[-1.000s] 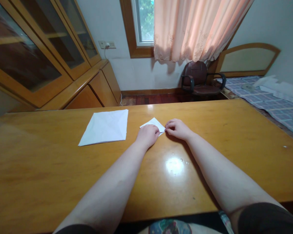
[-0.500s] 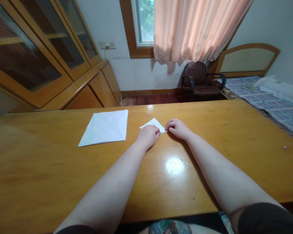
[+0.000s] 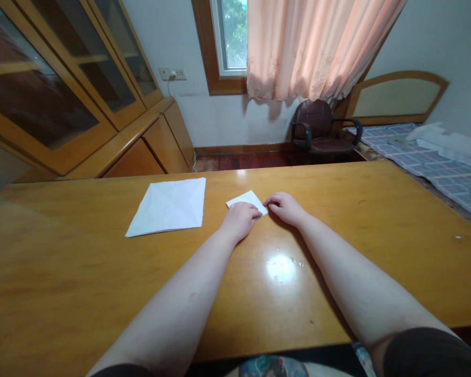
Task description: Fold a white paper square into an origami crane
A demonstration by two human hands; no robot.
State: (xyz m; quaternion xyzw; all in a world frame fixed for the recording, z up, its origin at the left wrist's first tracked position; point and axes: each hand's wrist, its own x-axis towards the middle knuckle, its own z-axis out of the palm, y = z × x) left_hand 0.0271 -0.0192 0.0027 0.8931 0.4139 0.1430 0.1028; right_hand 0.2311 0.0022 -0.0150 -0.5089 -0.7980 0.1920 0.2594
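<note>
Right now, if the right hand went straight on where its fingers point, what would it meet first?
The right hand would probably meet the small white paper first; whether the two touch is unclear.

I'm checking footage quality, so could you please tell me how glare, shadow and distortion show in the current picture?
Head view: bright glare on the wooden table; head view: dark shadow along the inner edge of the right forearm; head view: apparent wide-angle distortion, the glass-doored cabinet leaning.
</note>
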